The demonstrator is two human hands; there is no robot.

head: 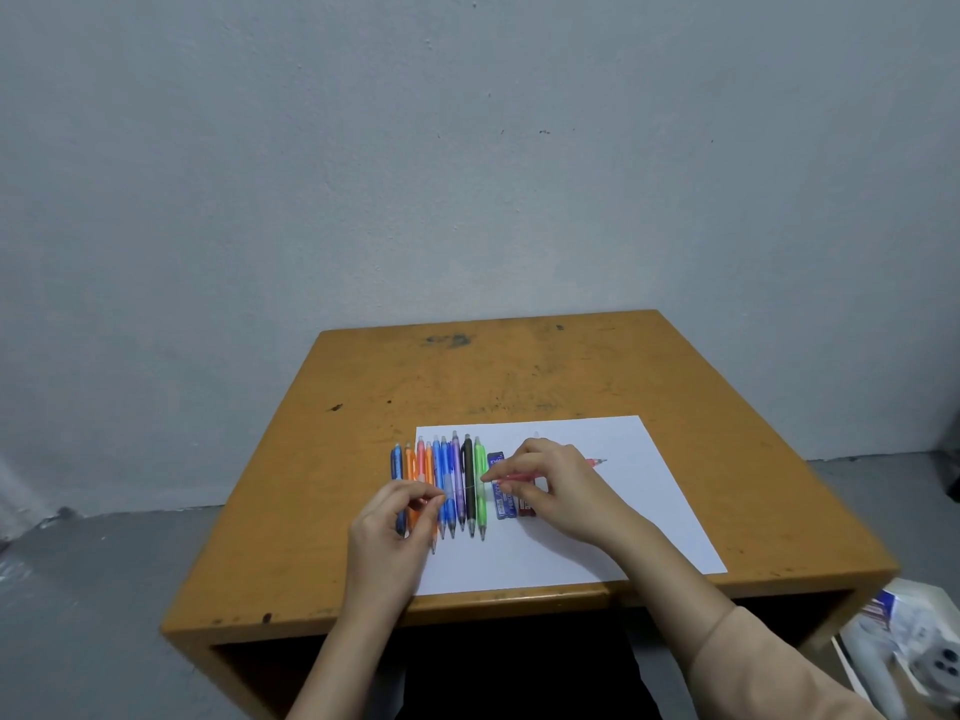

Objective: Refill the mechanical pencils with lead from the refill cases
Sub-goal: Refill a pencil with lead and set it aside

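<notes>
1. Our right hand (550,485) curls its fingers round a slim pink mechanical pencil (597,462), held crosswise over the white paper sheet (649,511).
2. Our left hand (400,517) is over the left end of the row of coloured mechanical pencils (467,480), thumb and forefinger pinched together; whether they hold anything, we cannot tell.
3. The blue lead refill case (501,506) and the red lead refill case (525,509) lie beside the row, partly under the right hand.
4. Everything rests on the worn orange-brown wooden bench (519,376).

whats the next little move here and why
Probably bring the left hand across to the left-pointing end of the red pencil, which the right hand holds level. The left fingertips are pinched together; if they hold anything, it is too small to see.
</notes>
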